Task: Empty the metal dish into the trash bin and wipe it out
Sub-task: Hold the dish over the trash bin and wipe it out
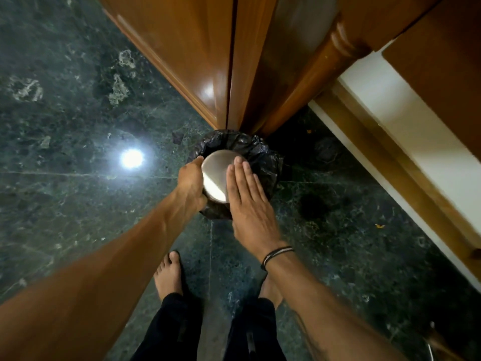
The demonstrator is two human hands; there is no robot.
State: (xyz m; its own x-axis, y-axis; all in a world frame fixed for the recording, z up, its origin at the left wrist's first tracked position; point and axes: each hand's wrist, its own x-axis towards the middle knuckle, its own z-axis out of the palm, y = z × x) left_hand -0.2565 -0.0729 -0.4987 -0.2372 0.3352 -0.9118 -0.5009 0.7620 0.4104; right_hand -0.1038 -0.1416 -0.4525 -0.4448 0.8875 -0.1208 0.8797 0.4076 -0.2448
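The round metal dish (217,173) is turned upside down, its shiny underside facing me, directly over the trash bin (263,157) lined with a black bag. My left hand (190,181) grips the dish's left rim. My right hand (247,201) lies flat with fingers straight on the dish's right side, palm against the bottom. The inside of the dish and the bin's contents are hidden.
The bin stands on a dark green marble floor (78,126) against the corner of a polished wooden cabinet (208,61). A wooden frame with a white wall (406,121) runs to the right. My bare feet (169,274) stand just behind the bin. Small orange scraps (379,225) lie on the floor.
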